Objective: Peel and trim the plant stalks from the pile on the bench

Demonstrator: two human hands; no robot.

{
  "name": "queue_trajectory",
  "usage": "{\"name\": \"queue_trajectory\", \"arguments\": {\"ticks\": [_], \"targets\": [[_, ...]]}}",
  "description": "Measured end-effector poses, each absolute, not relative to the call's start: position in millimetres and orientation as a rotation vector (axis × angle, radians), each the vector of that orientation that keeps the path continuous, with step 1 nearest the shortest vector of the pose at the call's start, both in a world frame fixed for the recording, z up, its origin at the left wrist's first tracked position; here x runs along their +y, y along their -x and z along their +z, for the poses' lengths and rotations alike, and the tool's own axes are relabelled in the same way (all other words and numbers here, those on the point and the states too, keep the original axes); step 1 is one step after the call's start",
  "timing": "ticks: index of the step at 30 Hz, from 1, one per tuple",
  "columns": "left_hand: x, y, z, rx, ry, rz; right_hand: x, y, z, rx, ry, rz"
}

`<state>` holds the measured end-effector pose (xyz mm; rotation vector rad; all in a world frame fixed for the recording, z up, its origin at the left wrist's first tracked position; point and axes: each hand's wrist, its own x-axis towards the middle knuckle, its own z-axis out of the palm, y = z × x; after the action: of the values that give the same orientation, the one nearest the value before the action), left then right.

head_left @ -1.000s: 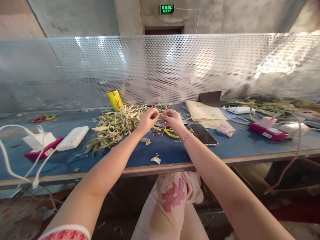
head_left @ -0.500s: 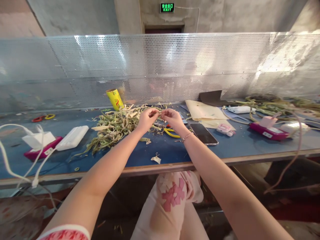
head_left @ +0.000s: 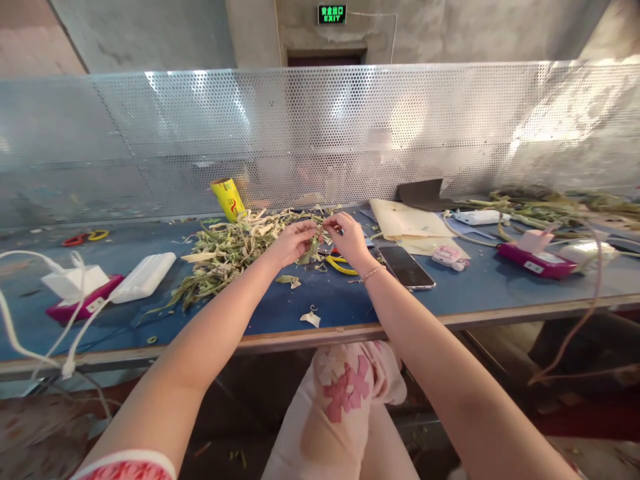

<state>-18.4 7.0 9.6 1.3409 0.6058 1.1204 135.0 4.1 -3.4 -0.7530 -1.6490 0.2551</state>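
My left hand [head_left: 296,243] is closed on a piece of dried plant at the right side of a heap of dried greenish plants [head_left: 233,250]. Close beside it, my right hand [head_left: 349,235] pinches the same small plant piece, its fingertips nearly touching the left ones. Scissors with yellow handles [head_left: 342,267] lie under and beside my right hand. A dark phone [head_left: 406,267] rests just right of my right wrist. Small plant scraps [head_left: 311,318] are near the table's front edge.
Left on the blue table [head_left: 280,320] are a white power bank [head_left: 144,277], a magenta socket block [head_left: 85,303], cables and red-yellow scissors [head_left: 86,237]. A yellow can [head_left: 228,199] stands behind the heap. To the right are paper [head_left: 410,220], another magenta block [head_left: 537,261] and more plants. Perforated metal panels [head_left: 320,133] stand behind.
My left hand has turned, its fingers now curled with the palm more visible. Leafy plant material now shows below the fingertips. The view has shifted slightly.
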Motion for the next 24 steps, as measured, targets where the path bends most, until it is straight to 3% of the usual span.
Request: {"name": "queue_trajectory", "arguments": {"ticks": [14,24], "targets": [[10.0,21.6,8.4,0.592,-1.347,1.13,-3.9,-129.8,1.9,-1.487,0.755,0.541],[10.1,25.3,10.5,0.648,-1.326,1.176,4.4,-136.3,0.1,-1.309,0.812,0.564]]}}
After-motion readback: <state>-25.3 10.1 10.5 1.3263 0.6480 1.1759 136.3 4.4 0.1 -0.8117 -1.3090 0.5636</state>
